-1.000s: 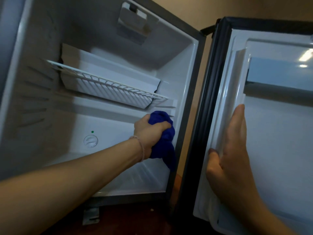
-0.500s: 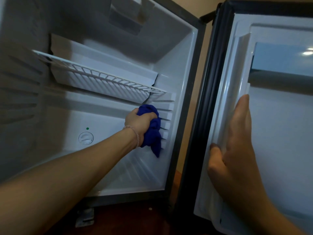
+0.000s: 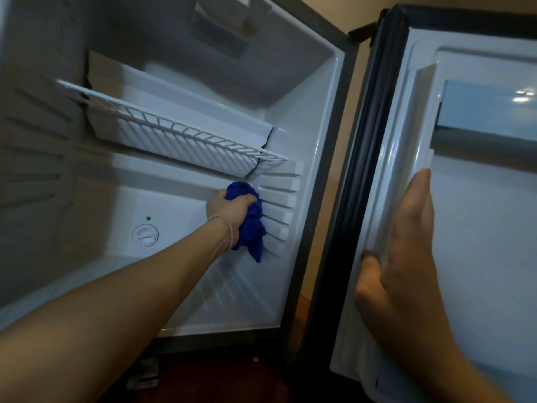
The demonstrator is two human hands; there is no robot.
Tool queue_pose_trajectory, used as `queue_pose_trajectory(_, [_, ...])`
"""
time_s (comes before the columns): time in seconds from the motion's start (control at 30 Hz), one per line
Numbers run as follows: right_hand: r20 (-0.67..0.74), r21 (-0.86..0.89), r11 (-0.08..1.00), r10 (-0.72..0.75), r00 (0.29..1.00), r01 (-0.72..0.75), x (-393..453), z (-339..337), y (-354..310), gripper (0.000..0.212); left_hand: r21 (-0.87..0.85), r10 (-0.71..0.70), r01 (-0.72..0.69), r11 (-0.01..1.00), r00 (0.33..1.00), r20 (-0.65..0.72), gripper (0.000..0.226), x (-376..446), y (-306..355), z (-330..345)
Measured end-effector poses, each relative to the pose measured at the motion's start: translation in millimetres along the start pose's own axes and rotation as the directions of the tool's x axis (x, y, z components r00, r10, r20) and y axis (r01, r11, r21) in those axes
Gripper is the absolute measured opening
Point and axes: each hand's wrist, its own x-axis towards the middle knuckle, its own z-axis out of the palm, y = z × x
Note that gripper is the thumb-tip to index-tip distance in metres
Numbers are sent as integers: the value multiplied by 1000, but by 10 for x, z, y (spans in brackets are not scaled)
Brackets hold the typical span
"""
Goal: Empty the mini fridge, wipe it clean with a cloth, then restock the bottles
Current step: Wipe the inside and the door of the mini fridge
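Head view showed the left hand bunching the blue cloth against the fridge's right-wall ribs, the right hand clasping the door edge. Wiping along each rib would likely clean best

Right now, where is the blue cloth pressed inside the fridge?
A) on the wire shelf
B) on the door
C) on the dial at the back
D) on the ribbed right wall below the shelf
D: the left hand grips the cloth against the right wall, under the shelf.
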Motion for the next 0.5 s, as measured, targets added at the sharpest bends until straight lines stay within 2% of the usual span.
queue_pose_trajectory(0.2, [3, 24, 1000, 9, 1000, -9, 2, 8, -13, 102, -17, 75, -73, 997, 986, 152, 24, -482, 184, 118])
queue_pose_trajectory(0.3, [-6, 21, 1000, 18, 1000, -18, -1, 10, 0, 101, 0, 129, -131, 991, 979, 159, 32, -648, 243, 205])
queue_pose_trajectory(0.37, [1, 32, 999, 31, 1000, -31, -1, 8, -1, 104, 69, 166, -180, 981, 971, 171, 43, -700, 270, 253])
queue_pose_trajectory(0.43, [9, 31, 999, 33, 999, -33, -7, 7, 1, 107, 101, 179, -200, 975, 967, 182, 35, -692, 293, 271])
queue_pose_trajectory(0.5, [19, 35, 999, 38, 999, -39, -11, 3, 8, 110, 61, 137, -151, 987, 973, 186, 27, -653, 327, 270])
